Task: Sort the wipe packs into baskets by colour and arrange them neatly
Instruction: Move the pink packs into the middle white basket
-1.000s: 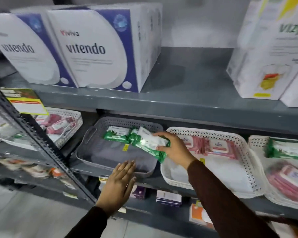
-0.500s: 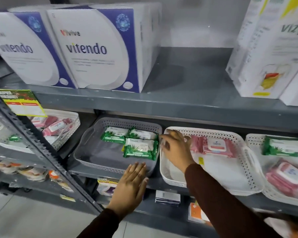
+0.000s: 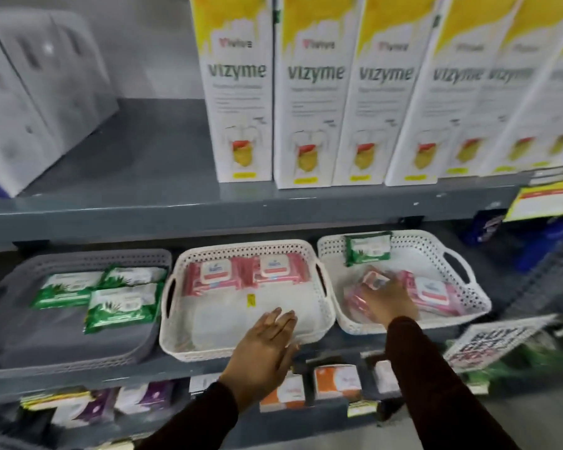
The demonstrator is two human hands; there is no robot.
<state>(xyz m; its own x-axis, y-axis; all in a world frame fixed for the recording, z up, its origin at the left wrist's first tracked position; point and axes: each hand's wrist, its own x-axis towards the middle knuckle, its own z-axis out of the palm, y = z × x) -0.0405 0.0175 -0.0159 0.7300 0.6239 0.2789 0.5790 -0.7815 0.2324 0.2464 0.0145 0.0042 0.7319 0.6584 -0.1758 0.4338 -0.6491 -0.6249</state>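
The grey basket (image 3: pixel 79 319) at left held three green packs (image 3: pixel 121 306), the third newly set down since the earlier frames; the middle white basket (image 3: pixel 247 345) held two pink packs (image 3: pixel 241 271). The left hand (image 3: pixel 260 349) lay open and empty at that basket's near rim. The right hand (image 3: pixel 387 300) had crossed to the right white basket (image 3: pixel 468 277) — closing on a pink pack (image 3: pixel 358 297), though a firm grip could not be told; such packs likely were light, soft and slippery — best pinched across the short edges.

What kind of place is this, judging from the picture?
Probably a shop, perhaps a pharmacy: grey metal shelving holds a row of identical Vizyme boxes, a yellow and red price tag hangs on the shelf edge, and wipe packs lie in baskets.
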